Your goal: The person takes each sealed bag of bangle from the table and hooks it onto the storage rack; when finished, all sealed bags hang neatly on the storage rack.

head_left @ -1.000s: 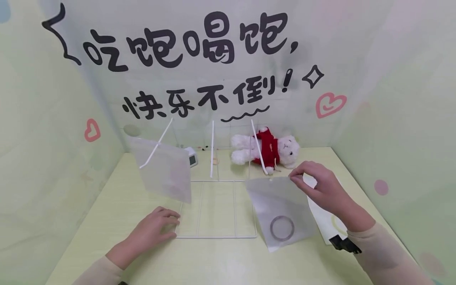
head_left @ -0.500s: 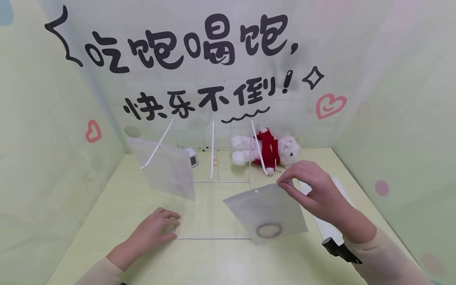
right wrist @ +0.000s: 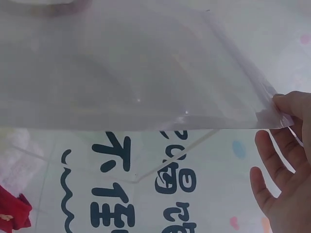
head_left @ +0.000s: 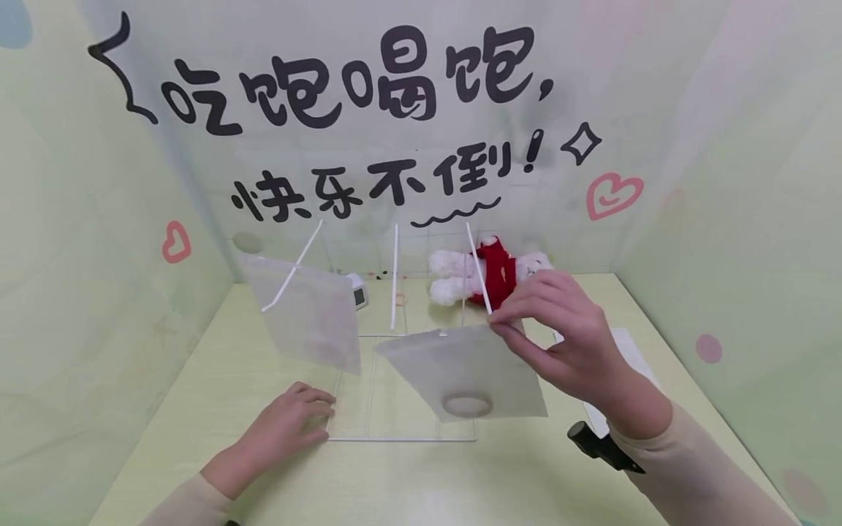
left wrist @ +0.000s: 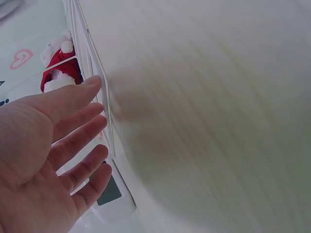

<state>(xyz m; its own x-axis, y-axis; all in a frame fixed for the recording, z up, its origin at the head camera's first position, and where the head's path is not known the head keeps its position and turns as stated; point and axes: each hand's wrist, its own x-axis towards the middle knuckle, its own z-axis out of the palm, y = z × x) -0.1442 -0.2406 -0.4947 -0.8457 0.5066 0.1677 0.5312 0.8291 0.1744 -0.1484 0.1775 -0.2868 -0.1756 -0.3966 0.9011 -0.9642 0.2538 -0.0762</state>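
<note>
My right hand (head_left: 572, 343) pinches the top corner of a translucent bag (head_left: 421, 365) that holds a ring (head_left: 467, 404). In the right wrist view, thumb and finger grip the corner of the bag (right wrist: 146, 73). The bag hangs tilted in front of the white wire rack's prongs, its top edge below the middle prong (head_left: 395, 277). Another translucent bag (head_left: 309, 321) hangs on the left prong (head_left: 292, 267). My left hand (head_left: 276, 424) rests at the left side of the rack's base (head_left: 401, 440), fingers relaxed; in the left wrist view the fingertips touch the wire.
A white plush bear in red (head_left: 496, 270) lies at the back, partly behind the right prong and my right hand. A small white device with a dark screen (head_left: 358, 292) stands behind the left bag. White sheets (head_left: 631, 351) lie on the table at the right.
My right hand has moved left with its bag, which has swung toward the middle prong and tilted more. The left hand keeps its place at the rack.
</note>
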